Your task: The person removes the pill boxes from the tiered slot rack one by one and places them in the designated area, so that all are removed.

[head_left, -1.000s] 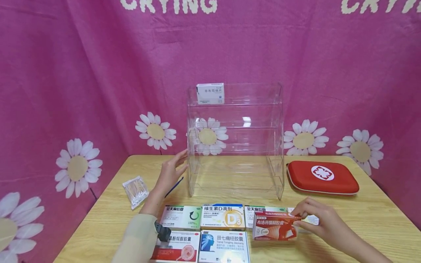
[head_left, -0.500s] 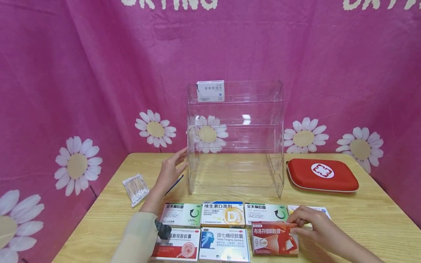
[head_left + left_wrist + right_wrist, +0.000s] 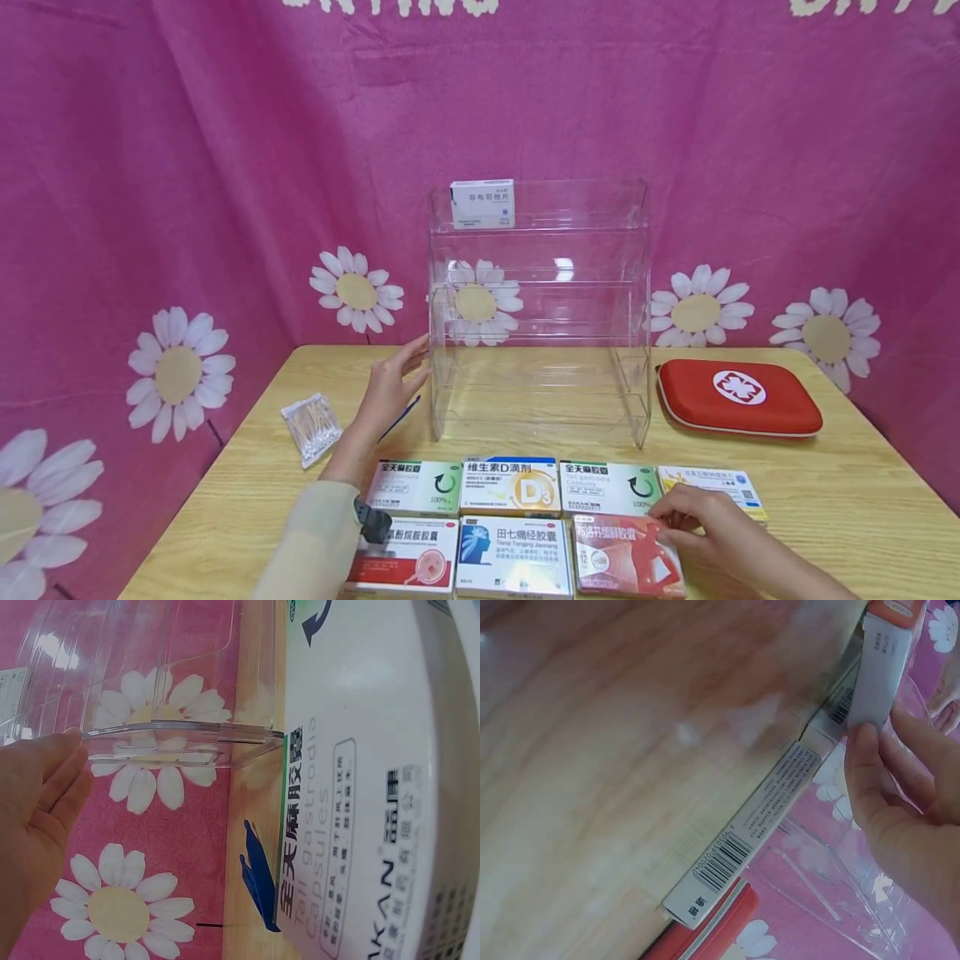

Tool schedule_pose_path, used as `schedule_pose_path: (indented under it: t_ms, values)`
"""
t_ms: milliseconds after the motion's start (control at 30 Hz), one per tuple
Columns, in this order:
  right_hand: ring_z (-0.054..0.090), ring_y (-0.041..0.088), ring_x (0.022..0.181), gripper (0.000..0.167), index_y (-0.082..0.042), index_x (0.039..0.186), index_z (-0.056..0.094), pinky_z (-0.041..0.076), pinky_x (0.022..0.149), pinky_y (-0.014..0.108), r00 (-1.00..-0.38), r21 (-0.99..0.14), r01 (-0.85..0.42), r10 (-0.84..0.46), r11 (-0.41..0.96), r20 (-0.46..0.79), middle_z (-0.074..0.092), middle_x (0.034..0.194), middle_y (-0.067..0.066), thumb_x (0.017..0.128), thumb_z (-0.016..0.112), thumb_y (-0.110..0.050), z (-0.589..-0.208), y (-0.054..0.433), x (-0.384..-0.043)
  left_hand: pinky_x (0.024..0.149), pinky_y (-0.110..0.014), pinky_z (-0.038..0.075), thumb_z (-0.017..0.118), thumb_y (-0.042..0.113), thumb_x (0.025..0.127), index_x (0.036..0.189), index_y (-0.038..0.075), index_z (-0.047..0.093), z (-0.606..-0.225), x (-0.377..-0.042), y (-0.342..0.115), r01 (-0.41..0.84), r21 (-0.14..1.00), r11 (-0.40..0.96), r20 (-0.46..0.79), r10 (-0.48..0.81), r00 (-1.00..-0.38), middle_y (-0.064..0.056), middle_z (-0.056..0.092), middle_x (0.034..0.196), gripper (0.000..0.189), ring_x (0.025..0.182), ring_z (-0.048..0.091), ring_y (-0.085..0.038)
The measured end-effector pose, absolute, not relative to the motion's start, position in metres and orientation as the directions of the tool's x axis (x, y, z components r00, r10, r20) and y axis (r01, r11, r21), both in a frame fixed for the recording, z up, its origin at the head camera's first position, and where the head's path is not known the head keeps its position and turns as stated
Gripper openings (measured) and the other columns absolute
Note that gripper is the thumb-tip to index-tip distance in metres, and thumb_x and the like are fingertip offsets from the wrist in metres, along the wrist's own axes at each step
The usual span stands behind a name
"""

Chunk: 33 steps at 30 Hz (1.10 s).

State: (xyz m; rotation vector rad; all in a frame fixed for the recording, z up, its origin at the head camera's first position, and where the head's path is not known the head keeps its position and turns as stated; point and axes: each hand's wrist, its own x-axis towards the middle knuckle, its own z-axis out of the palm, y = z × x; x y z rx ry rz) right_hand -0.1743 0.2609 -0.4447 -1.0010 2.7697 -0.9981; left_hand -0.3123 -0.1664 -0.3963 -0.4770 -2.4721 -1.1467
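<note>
My left hand (image 3: 392,385) rests its outstretched fingers against the left side of a clear acrylic display rack (image 3: 573,227); in the left wrist view, the fingertips are at the rack's edge. With thumb and fingers, my right hand (image 3: 708,521) pinches the right end of a red medicine box (image 3: 626,557). This box faces up at the right of the front row, beside a white-and-blue medicine box (image 3: 513,557). The right wrist view shows the held box's white end (image 3: 881,671) between thumb and fingers. A small white medicine box (image 3: 482,206) stands on the rack's top tier.
Behind lies a row of medicine boxes: two green-and-white ones, a vitamin D box (image 3: 510,487) and a yellow-and-white one (image 3: 712,487). A red-and-white box (image 3: 408,558) is at front left. A red first-aid case (image 3: 738,398), cotton swabs (image 3: 311,429) and blue tweezers (image 3: 259,877) flank the rack.
My right hand has brought the red medicine box down and toward me, from over the back row to the front row, tipping it flatter. The left hand has stayed at the rack.
</note>
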Motion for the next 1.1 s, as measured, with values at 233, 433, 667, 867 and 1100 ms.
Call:
schedule_pose_path:
  t_ms: [233, 433, 667, 867, 1100]
  values:
    - [0.054, -0.003, 0.083, 0.023, -0.015, 0.106, 0.070, 0.054, 0.070, 0.012, -0.846, -0.677, -0.305, -0.517, 0.670, -0.130, 0.068, 0.098, -0.006, 0.089, 0.070, -0.030, -0.438, 0.260, -0.172, 0.100, -0.040, 0.055, 0.067, 0.002, 0.090, 0.141, 0.005, 0.050, -0.396, -0.313, -0.167, 0.447, 0.653, 0.612, 0.465, 0.143, -0.874, -0.017, 0.063, 0.133, 0.054, 0.118, 0.065, -0.031]
    - [0.053, -0.004, 0.081, 0.023, -0.013, 0.104, 0.070, 0.052, 0.067, 0.011, -0.847, -0.641, -0.342, -0.520, 0.687, -0.107, 0.068, 0.096, -0.007, 0.088, 0.070, -0.029, -0.437, 0.259, -0.173, 0.099, -0.041, 0.055, 0.067, 0.000, 0.089, 0.140, 0.002, 0.051, -0.395, -0.313, -0.167, 0.472, 0.636, 0.611, 0.494, 0.148, -0.857, -0.019, 0.063, 0.132, 0.054, 0.117, 0.065, -0.033]
    - [0.052, -0.005, 0.079, 0.022, -0.014, 0.104, 0.069, 0.052, 0.065, 0.012, -0.852, -0.633, -0.375, -0.520, 0.677, -0.052, 0.066, 0.092, -0.009, 0.088, 0.071, -0.029, -0.435, 0.259, -0.172, 0.100, -0.040, 0.054, 0.067, 0.001, 0.090, 0.141, 0.005, 0.050, -0.394, -0.314, -0.167, 0.451, 0.657, 0.604, 0.467, 0.144, -0.872, -0.017, 0.063, 0.133, 0.054, 0.119, 0.064, -0.031]
    - [0.049, -0.008, 0.071, 0.018, -0.015, 0.098, 0.071, 0.051, 0.060, 0.012, -0.830, -0.509, -0.551, -0.497, 0.661, 0.253, 0.061, 0.082, -0.015, 0.083, 0.077, -0.022, -0.429, 0.255, -0.172, 0.100, -0.040, 0.055, 0.066, 0.002, 0.090, 0.141, 0.005, 0.050, -0.395, -0.312, -0.167, 0.444, 0.661, 0.605, 0.456, 0.146, -0.878, -0.016, 0.062, 0.134, 0.054, 0.119, 0.064, -0.031]
    - [0.055, -0.007, 0.070, 0.039, -0.013, 0.100, 0.071, 0.050, 0.062, 0.005, -0.659, -0.328, -0.728, -0.480, 0.602, 0.579, 0.066, 0.081, -0.010, 0.065, 0.086, -0.004, -0.411, 0.243, -0.197, 0.100, -0.040, 0.055, 0.066, 0.002, 0.090, 0.142, 0.005, 0.049, -0.396, -0.311, -0.167, 0.441, 0.665, 0.603, 0.449, 0.149, -0.881, -0.017, 0.062, 0.135, 0.054, 0.120, 0.064, -0.031]
